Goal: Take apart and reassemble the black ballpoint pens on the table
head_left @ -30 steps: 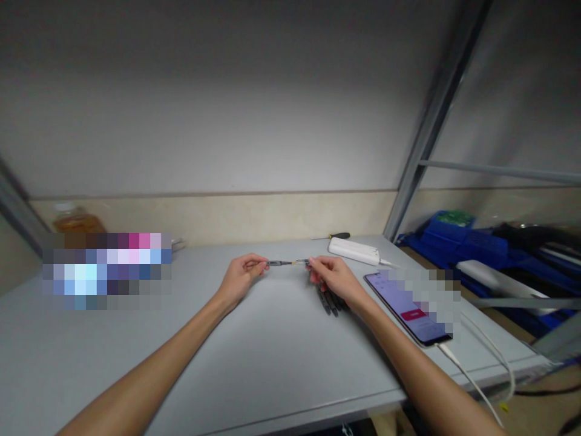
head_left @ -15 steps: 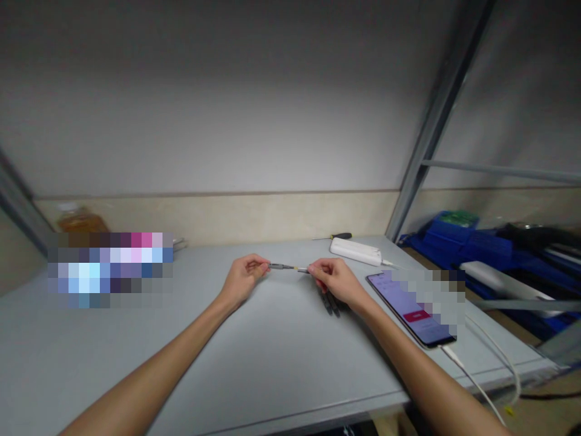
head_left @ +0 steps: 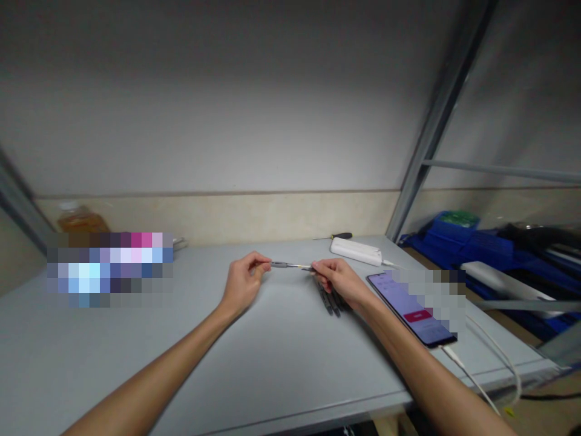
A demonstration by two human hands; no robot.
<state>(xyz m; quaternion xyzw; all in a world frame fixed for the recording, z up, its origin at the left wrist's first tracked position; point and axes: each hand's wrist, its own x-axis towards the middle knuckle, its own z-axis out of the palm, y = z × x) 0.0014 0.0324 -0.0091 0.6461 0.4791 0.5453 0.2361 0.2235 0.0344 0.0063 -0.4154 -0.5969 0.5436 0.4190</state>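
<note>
Two hands meet near the middle of the frame, just above the grey table (head_left: 254, 363). I see the left hand (head_left: 242, 281) pinching one end of a thin grey pen (head_left: 290, 265) with its fingertips. The right hand (head_left: 340, 280) pinches the other end with its fingertips too. The pen lies level between them, a little above the table top. A small pale bit shows near the right end of the pen, but the view is too blurry for me to tell what it is.

Under the right hand, a few dark pens (head_left: 330, 300) lie side by side on the table, partly hidden by the palm. Just right of that hand, a phone (head_left: 411, 309) lies flat with its screen lit, and a white cable (head_left: 476, 378) runs from its near end toward the lower right of the frame. Further back, right of the middle, a white box (head_left: 356, 250) rests on the table, with a small screwdriver (head_left: 336, 236) just behind it. At the left of the frame, an amber bottle (head_left: 79, 219) stands by the wall. Blue crates (head_left: 454, 239) sit low at the right.
</note>
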